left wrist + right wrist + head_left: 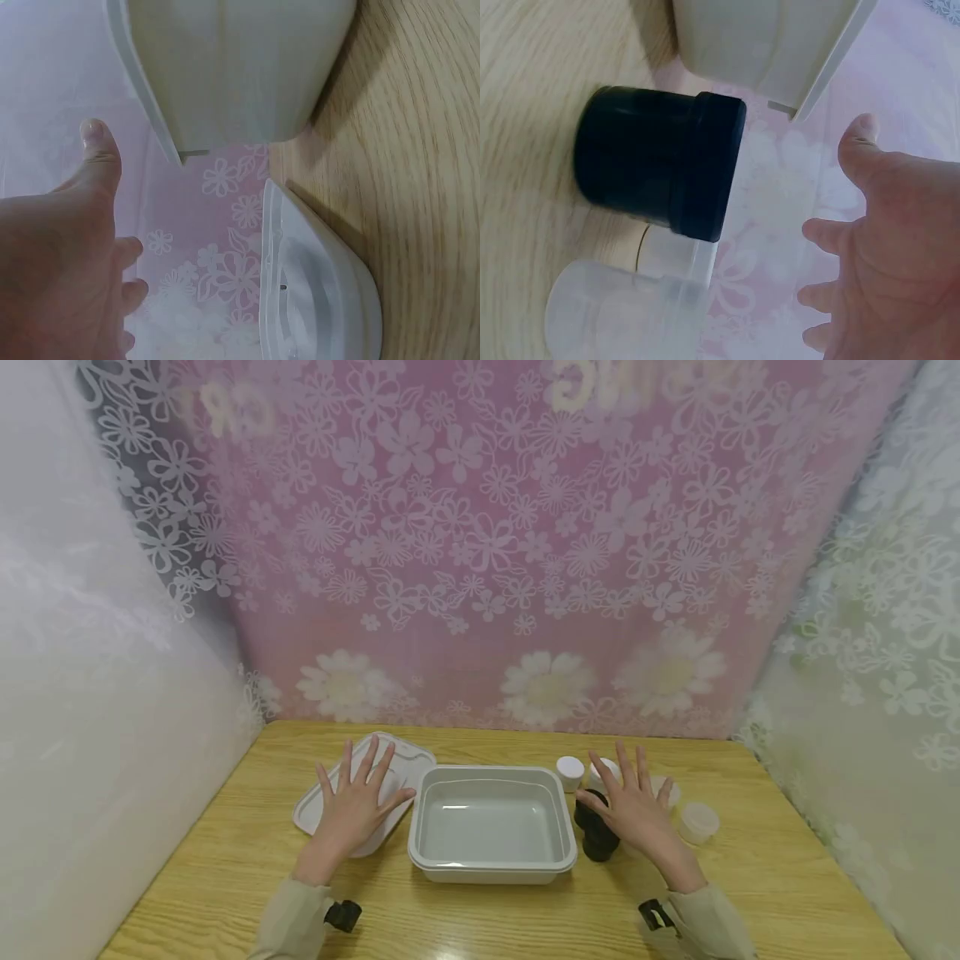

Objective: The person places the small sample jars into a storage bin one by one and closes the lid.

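Observation:
A white rectangular plastic container [491, 867] stands between the two hands, with its inside bare. My left hand [351, 814] hovers with spread fingers over a white plastic lid [411, 762] lying left of the container. Nothing is in its grasp; the left wrist view shows the palm [52, 262] apart from the lid [322, 292]. My right hand [639, 817] is likewise spread, above black lidded jars [598, 845] and partly hiding the small jars behind. In the right wrist view, a gap separates its fingers from the black jar [652, 157].
White-lidded jars [570, 768] stand behind the right hand. A small translucent cup [699, 823] sits to its right, with another partly hidden beside it. Flowered curtains [487, 568] border the wooden table [465, 927] at the back and sides.

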`<state>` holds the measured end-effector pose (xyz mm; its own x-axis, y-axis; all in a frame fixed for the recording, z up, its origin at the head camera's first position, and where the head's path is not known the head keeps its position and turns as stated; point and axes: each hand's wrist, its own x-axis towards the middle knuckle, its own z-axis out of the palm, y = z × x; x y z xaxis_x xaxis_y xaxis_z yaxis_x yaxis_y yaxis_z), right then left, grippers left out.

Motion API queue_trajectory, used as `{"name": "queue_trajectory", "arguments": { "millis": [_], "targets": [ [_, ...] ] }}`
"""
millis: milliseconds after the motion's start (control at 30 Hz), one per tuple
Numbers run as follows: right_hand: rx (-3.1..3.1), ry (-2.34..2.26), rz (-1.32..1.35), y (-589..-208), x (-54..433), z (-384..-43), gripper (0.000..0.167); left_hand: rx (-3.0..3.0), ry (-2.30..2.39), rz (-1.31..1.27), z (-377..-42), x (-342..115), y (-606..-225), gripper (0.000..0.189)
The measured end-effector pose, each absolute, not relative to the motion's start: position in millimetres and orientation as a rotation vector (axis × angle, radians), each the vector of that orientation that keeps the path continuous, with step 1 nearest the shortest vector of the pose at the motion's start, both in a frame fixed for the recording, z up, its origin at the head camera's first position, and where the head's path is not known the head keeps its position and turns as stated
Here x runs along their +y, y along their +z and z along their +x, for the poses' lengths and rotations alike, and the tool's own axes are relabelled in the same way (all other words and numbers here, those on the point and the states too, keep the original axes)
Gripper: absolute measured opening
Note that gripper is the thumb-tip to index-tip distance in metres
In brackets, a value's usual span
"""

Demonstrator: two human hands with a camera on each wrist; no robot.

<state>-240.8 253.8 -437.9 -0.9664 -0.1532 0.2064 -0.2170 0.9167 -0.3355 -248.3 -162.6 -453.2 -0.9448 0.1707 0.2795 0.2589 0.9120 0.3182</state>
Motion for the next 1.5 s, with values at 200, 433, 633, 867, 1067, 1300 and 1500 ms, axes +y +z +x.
{"name": "queue_trajectory", "arguments": {
  "millis": [200, 433, 633, 867, 1067, 1300, 1500],
  "targets": [
    [-2.823, 0.546, 0.268, -439, 261, -242, 0.076, -2.761, -0.595, -0.387, -248, -160, -450, 0.079],
    [-2.775, 0.59, 0.227, -433, 268, -240, 0.066, -2.723, -0.577, -0.472, -238, -142, -449, 0.071],
    [-2.64, 0.725, 0.253, -435, 274, -238, 0.058, -2.761, -0.492, -0.534, -229, -128, -455, 0.071],
    [-2.45, 0.943, 0.296, -441, 278, -232, 0.042, -2.788, -0.461, -0.545, -226, -124, -457, 0.074],
    [-2.438, 1.182, 0.277, -447, 278, -222, 0.036, -2.807, -0.473, -0.536, -228, -123, -458, 0.074],
    [-2.482, 1.322, 0.244, -454, 268, -213, 0.034, -2.822, -0.498, -0.531, -228, -123, -458, 0.074],
    [-2.522, 1.284, 0.228, -459, 261, -207, 0.037, -2.827, -0.511, -0.538, -228, -123, -458, 0.075]
  ]
}}
